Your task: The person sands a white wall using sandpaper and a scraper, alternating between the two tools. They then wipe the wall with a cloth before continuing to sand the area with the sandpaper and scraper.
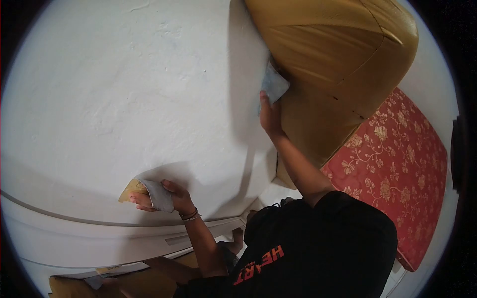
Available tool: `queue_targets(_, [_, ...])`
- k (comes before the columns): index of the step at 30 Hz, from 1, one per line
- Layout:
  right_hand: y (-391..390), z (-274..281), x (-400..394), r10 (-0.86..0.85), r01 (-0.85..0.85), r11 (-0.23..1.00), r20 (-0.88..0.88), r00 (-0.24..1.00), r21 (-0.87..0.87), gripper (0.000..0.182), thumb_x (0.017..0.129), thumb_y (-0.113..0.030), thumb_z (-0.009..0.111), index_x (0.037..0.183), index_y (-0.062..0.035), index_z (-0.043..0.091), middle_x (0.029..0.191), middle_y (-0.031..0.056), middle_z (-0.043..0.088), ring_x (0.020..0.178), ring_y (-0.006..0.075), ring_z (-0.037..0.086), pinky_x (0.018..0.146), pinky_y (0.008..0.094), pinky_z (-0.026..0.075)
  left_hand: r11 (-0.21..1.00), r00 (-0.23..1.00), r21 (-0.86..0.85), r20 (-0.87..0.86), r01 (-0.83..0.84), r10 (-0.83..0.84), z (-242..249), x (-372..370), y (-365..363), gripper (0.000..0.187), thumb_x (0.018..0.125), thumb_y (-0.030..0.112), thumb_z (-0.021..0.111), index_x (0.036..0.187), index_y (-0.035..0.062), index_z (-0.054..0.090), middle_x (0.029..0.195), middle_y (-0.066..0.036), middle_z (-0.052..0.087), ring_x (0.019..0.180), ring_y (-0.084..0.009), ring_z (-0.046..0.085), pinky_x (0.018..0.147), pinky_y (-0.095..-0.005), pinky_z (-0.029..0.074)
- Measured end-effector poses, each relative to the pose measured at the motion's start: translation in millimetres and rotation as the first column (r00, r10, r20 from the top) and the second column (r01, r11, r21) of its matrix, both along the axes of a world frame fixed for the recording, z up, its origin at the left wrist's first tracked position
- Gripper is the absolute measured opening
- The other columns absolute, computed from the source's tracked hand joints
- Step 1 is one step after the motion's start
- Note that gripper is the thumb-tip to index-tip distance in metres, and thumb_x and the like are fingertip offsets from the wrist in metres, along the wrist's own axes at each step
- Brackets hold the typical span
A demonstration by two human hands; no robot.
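My left hand (pixel 181 196), with a bracelet at its wrist, closes around a folded sheet (pixel 160 197), grey outside with a yellowish part showing at the far end. It is close to the white wall (pixel 149 99); contact cannot be told. Farther up, my right hand (pixel 270 116) grips a light blue-grey cloth (pixel 276 83). That cloth lies in the narrow corner between the wall and a mustard-gold sofa (pixel 323 49), and part of it is hidden by the sofa. My fingers there are mostly hidden too.
A red mattress with a floral pattern (pixel 392 164) stands beside the sofa. A white ledge (pixel 99 238) runs along the wall's lower left. Below it, a surface that may be a mirror shows an arm, a hand and another blue-grey piece (pixel 94 281).
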State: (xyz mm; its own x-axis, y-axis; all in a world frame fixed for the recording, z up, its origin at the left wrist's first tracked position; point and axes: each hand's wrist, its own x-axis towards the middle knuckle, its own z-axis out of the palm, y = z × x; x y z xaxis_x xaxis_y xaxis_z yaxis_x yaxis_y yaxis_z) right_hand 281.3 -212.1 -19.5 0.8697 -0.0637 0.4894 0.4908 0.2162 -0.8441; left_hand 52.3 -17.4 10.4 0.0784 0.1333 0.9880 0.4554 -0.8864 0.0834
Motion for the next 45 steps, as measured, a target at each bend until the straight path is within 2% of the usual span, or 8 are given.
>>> queue_targets(11, [5.6,-3.5,-13.7,-0.174,0.226,0.971,0.428,0.887,-0.074,0.046,0.087,-0.025,0.042,0.123,0.0032,0.037,0.123,0.0206,0.043,0.114,0.0321,0.041,0.097,0.0367,0.029,1.0,0.999,-0.015,0.051,-0.013,0.014,0.1,0.8,-1.4,0.068,0.088,0.022,0.046,0.132,-0.0072,0.003,0.139,-0.024,0.015,0.13,-0.0359,0.017,0.104,-0.0494,0.014])
queue_targets(17, [22.4,-17.7,-13.9,-0.082,0.053,0.974,-0.127,0.988,-0.223,0.045,0.086,-0.023,0.046,0.12,0.0051,0.039,0.125,0.0252,0.038,0.117,0.0373,0.036,0.099,0.0409,0.026,0.996,0.995,-0.017,0.044,0.086,-0.085,0.2,2.1,0.0,0.073,0.087,0.012,0.046,0.133,-0.0036,-0.009,0.14,-0.023,0.01,0.131,-0.0357,0.014,0.105,-0.0478,0.017])
queue_targets(21, [43.8,-27.5,-104.4,0.034,0.215,0.819,0.419,0.908,-0.532,0.05,0.086,-0.018,0.042,0.131,0.0005,0.028,0.141,0.0236,0.01,0.131,0.0408,0.008,0.106,0.0443,0.008,0.996,0.996,-0.025,0.039,0.087,-0.086,0.3,1.5,-1.3,0.073,0.087,0.012,0.047,0.133,-0.0038,-0.009,0.141,-0.023,0.01,0.131,-0.036,0.014,0.105,-0.0478,0.016])
queue_targets(27, [30.2,-9.4,-24.9,-0.095,0.077,0.976,-0.079,0.992,-0.204,0.054,0.089,-0.037,0.041,0.124,0.0039,0.034,0.129,0.024,0.029,0.12,0.0404,0.026,0.102,0.044,0.015,0.999,1.0,-0.022,-0.001,0.024,-0.024,-1.1,0.2,-0.2,0.072,0.089,0.018,0.045,0.133,-0.0062,-0.007,0.141,-0.023,0.009,0.131,-0.0353,0.013,0.106,-0.0468,0.012])
queue_targets(30, [31.4,15.3,-31.9,-0.141,0.141,0.99,0.022,0.99,-0.013,0.055,0.09,-0.033,0.041,0.127,0.0054,0.028,0.129,0.0256,0.027,0.121,0.0399,0.025,0.103,0.0433,0.014,0.994,0.992,0.013,-0.062,-0.11,0.11,0.0,-1.3,0.0,0.069,0.09,0.025,0.043,0.133,-0.0092,0.0,0.141,-0.024,0.01,0.132,-0.034,0.011,0.107,-0.0442,0.005])
queue_targets(35, [47.4,-32.4,-105.2,0.051,0.195,0.814,0.401,0.915,-0.548,0.064,0.083,-0.018,0.05,0.136,-0.0037,0.019,0.141,0.0274,0.002,0.131,0.0423,0.002,0.101,0.0585,-0.001,0.998,0.997,0.006,-0.045,-0.07,0.07,-2.5,-0.8,2.7,0.067,0.09,0.029,0.042,0.133,-0.0105,0.007,0.141,-0.024,0.011,0.133,-0.0329,0.007,0.107,-0.0419,0.001])
queue_targets(43, [37.7,-4.1,-17.1,-0.201,0.201,0.978,0.002,0.98,-0.059,0.043,0.09,-0.03,0.044,0.116,0.0044,0.04,0.119,0.0181,0.037,0.11,0.0299,0.04,0.096,0.0355,0.029,0.992,0.991,0.026,-0.053,-0.12,0.121,1.3,-0.5,1.6,0.065,0.091,0.031,0.039,0.133,-0.0111,0.011,0.14,-0.025,0.014,0.133,-0.0334,0.008,0.106,-0.0445,0.002])
queue_targets(45, [47.5,-12.4,-53.6,-0.072,0.092,0.971,0.096,0.993,-0.223,0.049,0.088,-0.02,0.043,0.127,0.0053,0.027,0.133,0.0247,0.021,0.125,0.037,0.018,0.103,0.044,0.011,0.993,0.993,0.028,-0.046,-0.111,0.112,0.6,-0.4,2.7,0.065,0.091,0.03,0.04,0.133,-0.0111,0.012,0.14,-0.025,0.014,0.133,-0.0331,0.008,0.106,-0.0444,0.001])
